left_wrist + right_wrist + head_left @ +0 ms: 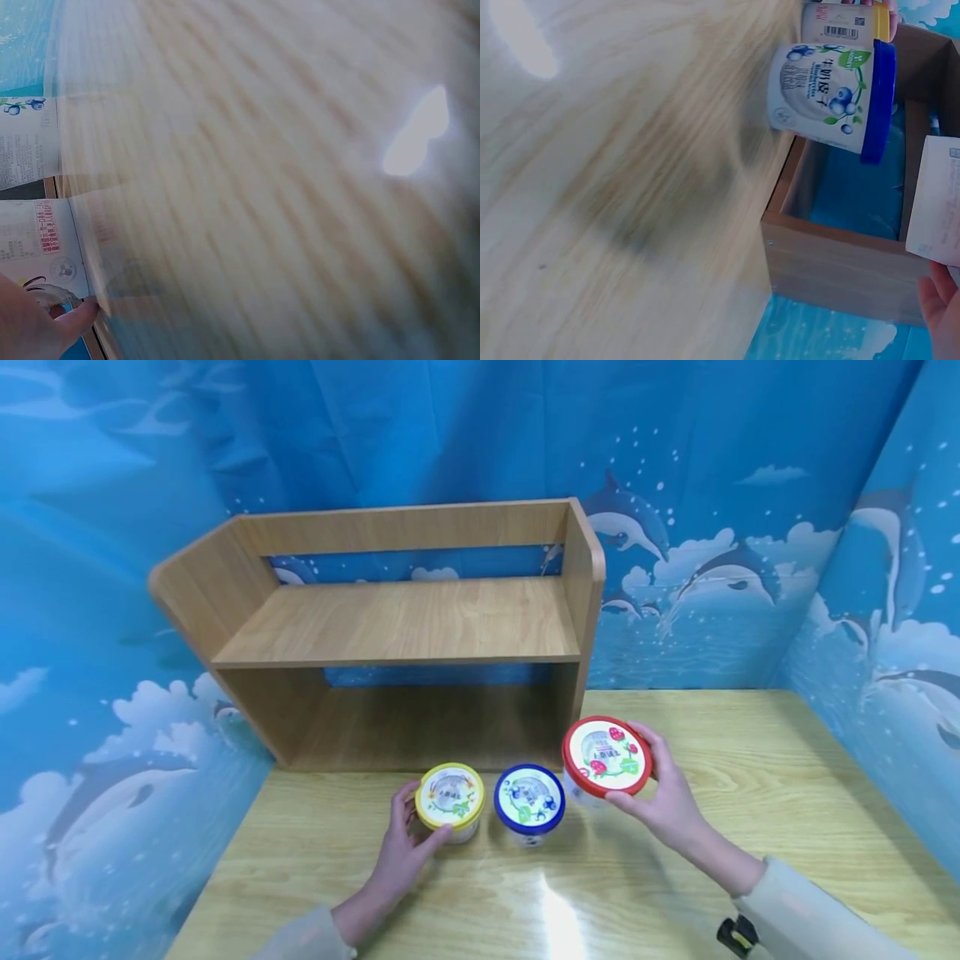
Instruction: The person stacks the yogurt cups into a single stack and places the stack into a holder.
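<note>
My left hand [405,843] grips the yellow-lidded tub [450,797], which stands on the table before the shelf. Fingers lie along its far left side, and the thumb is at its near edge. In the middle stands a blue-lidded tub [528,802], blueberries printed on its side in the right wrist view [825,97]; neither hand touches it. With my right hand [667,797] I hold a red-lidded tub [606,756] with strawberries on its lid, raised above the table and tilted. Only part of its white wall [937,202] shows in the right wrist view.
A two-level wooden shelf [405,618] stands right behind the tubs, its right side panel close to the red-lidded tub. The wooden table [750,760] extends to the right. Blue dolphin-print cloth [720,527] hangs behind and at both sides.
</note>
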### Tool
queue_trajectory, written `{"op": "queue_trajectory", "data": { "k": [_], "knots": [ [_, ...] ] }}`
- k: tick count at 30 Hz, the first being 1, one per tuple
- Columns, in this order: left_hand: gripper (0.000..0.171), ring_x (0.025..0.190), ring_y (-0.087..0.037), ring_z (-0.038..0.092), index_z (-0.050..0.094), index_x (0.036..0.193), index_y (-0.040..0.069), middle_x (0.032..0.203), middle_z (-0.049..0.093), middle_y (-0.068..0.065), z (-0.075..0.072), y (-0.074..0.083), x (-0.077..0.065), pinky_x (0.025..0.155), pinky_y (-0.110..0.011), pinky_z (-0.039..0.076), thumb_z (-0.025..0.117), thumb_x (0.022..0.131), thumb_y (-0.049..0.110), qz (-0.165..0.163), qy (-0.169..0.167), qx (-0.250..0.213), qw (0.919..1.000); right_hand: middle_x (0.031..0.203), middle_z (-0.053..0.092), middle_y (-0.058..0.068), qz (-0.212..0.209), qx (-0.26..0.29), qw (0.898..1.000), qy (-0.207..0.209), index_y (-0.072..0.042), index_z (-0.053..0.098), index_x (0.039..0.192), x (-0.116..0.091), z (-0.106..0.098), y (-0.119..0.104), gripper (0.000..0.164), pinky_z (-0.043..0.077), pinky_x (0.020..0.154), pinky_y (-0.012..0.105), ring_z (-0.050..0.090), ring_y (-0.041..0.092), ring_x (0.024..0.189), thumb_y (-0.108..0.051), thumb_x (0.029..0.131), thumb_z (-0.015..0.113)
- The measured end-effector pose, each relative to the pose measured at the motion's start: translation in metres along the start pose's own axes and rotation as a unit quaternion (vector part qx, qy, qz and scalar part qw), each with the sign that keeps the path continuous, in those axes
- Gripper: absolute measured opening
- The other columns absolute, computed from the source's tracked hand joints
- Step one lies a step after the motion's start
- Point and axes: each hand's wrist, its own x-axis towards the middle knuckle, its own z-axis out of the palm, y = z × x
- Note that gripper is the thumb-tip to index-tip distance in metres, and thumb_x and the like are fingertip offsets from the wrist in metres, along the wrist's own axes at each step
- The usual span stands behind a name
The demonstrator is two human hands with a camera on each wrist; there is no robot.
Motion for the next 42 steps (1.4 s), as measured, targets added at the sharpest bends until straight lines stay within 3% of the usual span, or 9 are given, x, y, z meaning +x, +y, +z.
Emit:
{"op": "queue_trajectory", "data": {
  "k": [15, 21, 28, 35, 42],
  "knots": [
    [0.078, 0.126, -0.044, 0.041, 0.026, 0.144, 0.004, 0.138, 0.042, -0.030, 0.000, 0.003, 0.000, 0.098, -0.055, 0.043, 0.075, 0.084, 0.007, -0.013, 0.001, 0.002, 0.9999, 0.138, 0.049, 0.016, -0.062, 0.060, 0.995, -0.045, -0.004, 0.031, 0.147, 0.025, 0.025, -0.005, 0.091, 0.049, 0.090, 0.037, 0.051, 0.029, 0.119, -0.016, 0.073, 0.083],
    [0.078, 0.127, -0.044, 0.041, 0.026, 0.144, 0.004, 0.137, 0.044, -0.029, 0.000, 0.005, 0.000, 0.099, -0.056, 0.042, 0.075, 0.084, 0.007, -0.013, -0.003, -0.001, 0.9999, 0.139, 0.049, 0.016, -0.083, 0.102, 0.989, -0.064, -0.010, 0.031, 0.149, 0.037, 0.038, -0.008, 0.091, 0.047, 0.093, 0.044, 0.049, 0.031, 0.121, -0.036, 0.077, 0.081],
    [0.078, 0.127, -0.042, 0.042, 0.027, 0.144, 0.005, 0.136, 0.045, -0.027, -0.001, 0.003, 0.000, 0.100, -0.055, 0.041, 0.075, 0.084, 0.007, -0.007, -0.002, -0.004, 1.0000, 0.136, 0.050, 0.016, -0.104, 0.126, 0.983, -0.082, -0.010, 0.031, 0.148, 0.047, 0.053, -0.014, 0.094, 0.048, 0.092, 0.047, 0.051, 0.032, 0.119, -0.055, 0.078, 0.075],
    [0.078, 0.125, -0.043, 0.042, 0.027, 0.145, 0.006, 0.136, 0.045, -0.028, 0.000, 0.004, -0.001, 0.098, -0.055, 0.043, 0.075, 0.084, 0.008, -0.014, -0.002, -0.003, 0.9999, 0.137, 0.048, 0.018, -0.105, 0.147, 0.977, -0.113, -0.011, 0.031, 0.148, 0.052, 0.066, -0.018, 0.094, 0.048, 0.096, 0.040, 0.051, 0.033, 0.121, -0.053, 0.077, 0.077],
    [0.079, 0.127, -0.044, 0.041, 0.026, 0.145, 0.006, 0.137, 0.043, -0.029, -0.001, 0.004, -0.001, 0.099, -0.055, 0.042, 0.075, 0.084, 0.008, -0.013, -0.003, -0.008, 0.9999, 0.138, 0.047, 0.017, -0.103, 0.150, 0.975, -0.128, -0.014, 0.031, 0.148, 0.057, 0.075, -0.025, 0.093, 0.052, 0.091, 0.038, 0.051, 0.034, 0.121, -0.054, 0.077, 0.077]
  ]
}}
